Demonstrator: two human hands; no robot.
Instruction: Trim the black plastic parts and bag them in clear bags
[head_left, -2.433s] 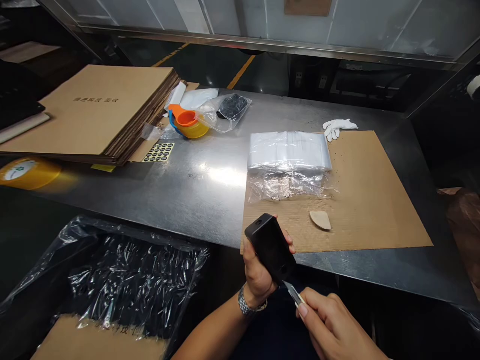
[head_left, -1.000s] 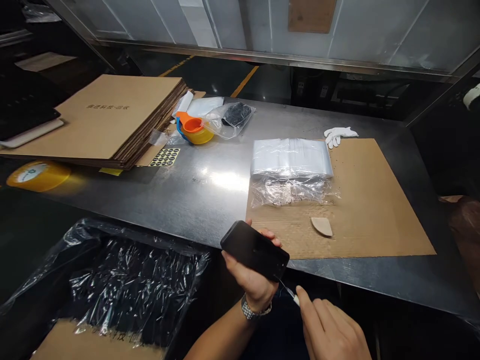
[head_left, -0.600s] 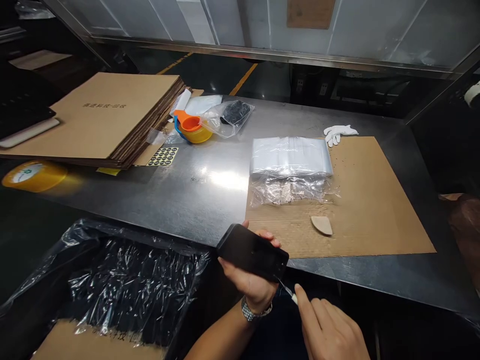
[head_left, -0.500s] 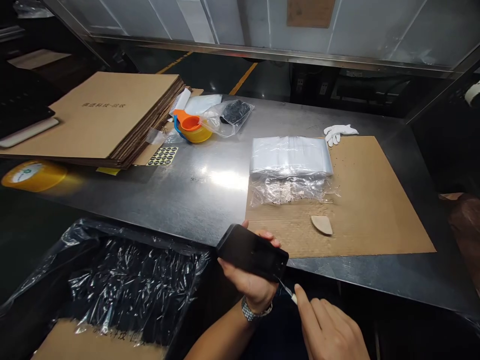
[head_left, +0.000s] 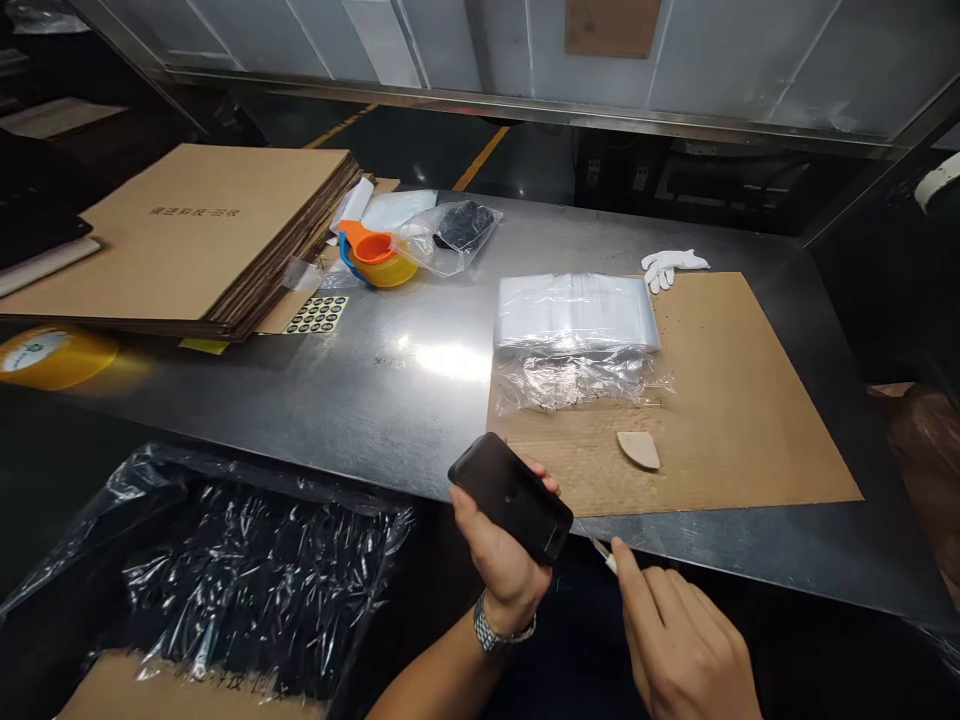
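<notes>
In my left hand (head_left: pixel 504 560) is a dark rectangular plastic case (head_left: pixel 514 497), held tilted over the table's front edge, its far end up and to the left. The fingers wrap around its sides, and a metal watch (head_left: pixel 499 628) circles that wrist. My right hand (head_left: pixel 679 635) grips a small knife (head_left: pixel 606 556) with a pale handle; most of the handle is hidden in the fingers. The blade points up-left, a short gap from the near end of the case. A quarter-round beige piece (head_left: pixel 638 450) lies on the cardboard sheet (head_left: pixel 750 420) beyond my right hand.
Clear plastic bags (head_left: pixel 576 312) and a white glove (head_left: pixel 672 268) lie at the back. Leftward on the metal table (head_left: pixel 375 400) are stacked cardboard (head_left: pixel 225 230), orange and yellow tape rolls (head_left: pixel 382 262) and a sticker sheet (head_left: pixel 316 315). A plastic-lined bin (head_left: pixel 255 570) stands front left.
The knife has come away from the near end of the case, my right hand moving slightly right. My left hand has turned the case, showing its face differently.
</notes>
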